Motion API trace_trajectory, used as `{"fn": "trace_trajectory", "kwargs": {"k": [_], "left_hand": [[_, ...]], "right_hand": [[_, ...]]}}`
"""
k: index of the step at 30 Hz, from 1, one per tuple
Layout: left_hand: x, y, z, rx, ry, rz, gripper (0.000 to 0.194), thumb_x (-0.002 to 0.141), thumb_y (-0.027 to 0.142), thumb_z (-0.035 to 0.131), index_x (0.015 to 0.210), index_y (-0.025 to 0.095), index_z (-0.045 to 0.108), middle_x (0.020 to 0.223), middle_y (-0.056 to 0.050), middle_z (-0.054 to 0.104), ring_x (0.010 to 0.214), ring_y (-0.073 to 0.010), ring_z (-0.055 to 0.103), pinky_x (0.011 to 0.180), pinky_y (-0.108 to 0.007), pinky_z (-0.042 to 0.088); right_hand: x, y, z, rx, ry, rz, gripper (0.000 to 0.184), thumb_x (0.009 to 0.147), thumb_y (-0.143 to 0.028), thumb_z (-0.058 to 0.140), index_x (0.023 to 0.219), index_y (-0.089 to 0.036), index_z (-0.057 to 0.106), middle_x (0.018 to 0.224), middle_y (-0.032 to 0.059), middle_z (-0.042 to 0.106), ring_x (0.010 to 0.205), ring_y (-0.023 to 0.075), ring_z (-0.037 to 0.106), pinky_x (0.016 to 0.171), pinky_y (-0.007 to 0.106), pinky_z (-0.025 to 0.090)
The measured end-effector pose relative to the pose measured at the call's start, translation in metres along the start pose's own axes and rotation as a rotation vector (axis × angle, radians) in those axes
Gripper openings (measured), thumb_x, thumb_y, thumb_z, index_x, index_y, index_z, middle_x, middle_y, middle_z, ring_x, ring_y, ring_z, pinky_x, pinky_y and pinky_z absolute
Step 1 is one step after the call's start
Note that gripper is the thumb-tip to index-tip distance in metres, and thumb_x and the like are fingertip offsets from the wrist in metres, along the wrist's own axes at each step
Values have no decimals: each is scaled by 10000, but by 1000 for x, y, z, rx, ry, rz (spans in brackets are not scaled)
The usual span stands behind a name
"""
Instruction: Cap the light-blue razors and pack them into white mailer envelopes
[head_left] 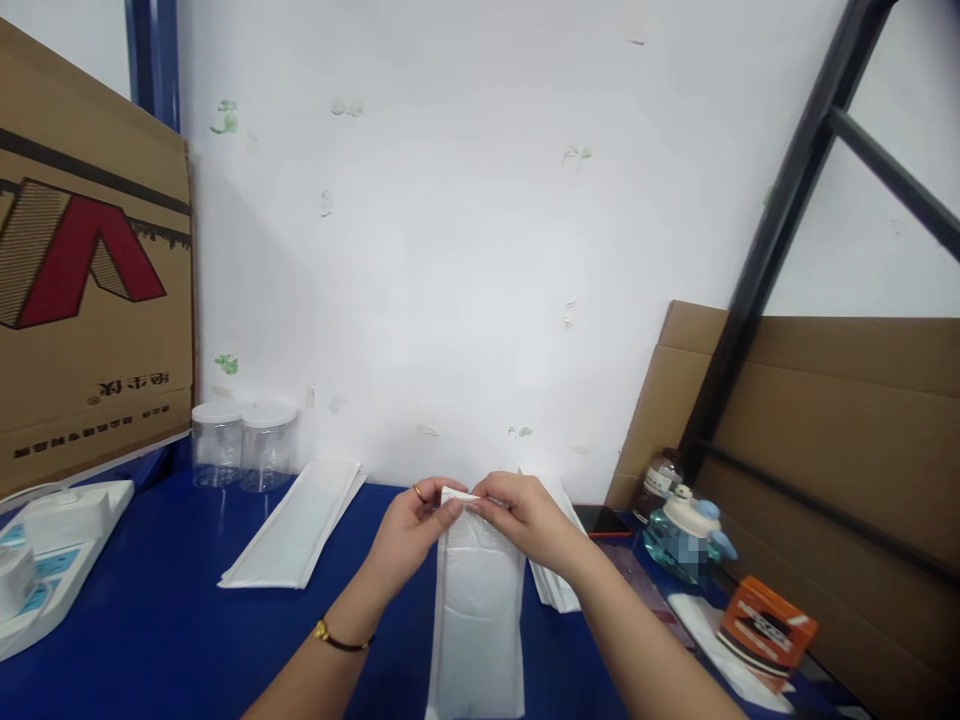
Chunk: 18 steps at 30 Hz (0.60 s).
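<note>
My left hand (415,528) pinches the top left part of a long white padded envelope (480,610), its thumb near the top edge. At the top right, my right hand (523,510) has thumb and fingers closed on the same edge, where a narrow strip is folded. The envelope hangs toward me, with creases across its upper half. To the left lies a small pile of similar white envelopes (292,530). Another stack of white envelopes (553,580) is partly hidden behind my right wrist.
Two clear lidded jars (244,450) stand by the wall. A white power strip (71,530) lies at left beneath a large cardboard box (97,280). On the right are a phone (602,520), a brown bottle (660,482), a teal bottle (679,540) and an orange box (766,632).
</note>
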<state>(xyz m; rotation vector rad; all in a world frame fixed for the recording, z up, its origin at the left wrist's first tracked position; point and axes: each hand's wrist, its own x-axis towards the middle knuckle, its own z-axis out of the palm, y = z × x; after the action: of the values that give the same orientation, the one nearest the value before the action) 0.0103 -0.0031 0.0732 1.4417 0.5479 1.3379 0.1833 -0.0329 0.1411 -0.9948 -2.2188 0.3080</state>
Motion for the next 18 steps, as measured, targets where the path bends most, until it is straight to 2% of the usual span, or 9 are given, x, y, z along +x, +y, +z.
{"fn": "trace_trajectory", "kwargs": {"k": [3, 6, 13, 18], "left_hand": [[-1, -1, -3, 270, 59, 55, 292, 755, 430, 628, 748, 138, 624, 663, 0, 574, 650, -132, 506, 605, -221, 388], [-3, -3, -5, 381, 98, 99, 312, 774, 437, 596, 674, 141, 600, 601, 18, 523, 601, -118, 474, 563, -212, 365], [-3, -1, -4, 509, 70, 110, 324, 804, 430, 545, 692, 146, 653, 610, 16, 546, 609, -128, 483, 571, -213, 366], [-3, 0, -2, 483, 100, 87, 296, 759, 423, 604, 653, 153, 659, 586, 17, 558, 586, -133, 488, 553, -213, 360]], "right_hand": [[-1, 10, 2, 71, 29, 107, 217, 809, -369, 590, 756, -173, 667, 666, -8, 606, 636, 116, 510, 561, 211, 345], [-7, 24, 0, 228, 27, 226, 238, 747, -395, 651, 735, -158, 677, 613, -13, 588, 590, 111, 478, 521, 210, 322], [-24, 50, 2, 537, 113, 316, 293, 692, -423, 702, 719, -134, 664, 594, -9, 581, 553, 97, 470, 518, 218, 351], [-27, 54, 6, 595, 207, 370, 309, 654, -431, 733, 623, -147, 615, 513, -33, 533, 462, 89, 454, 457, 219, 374]]}}
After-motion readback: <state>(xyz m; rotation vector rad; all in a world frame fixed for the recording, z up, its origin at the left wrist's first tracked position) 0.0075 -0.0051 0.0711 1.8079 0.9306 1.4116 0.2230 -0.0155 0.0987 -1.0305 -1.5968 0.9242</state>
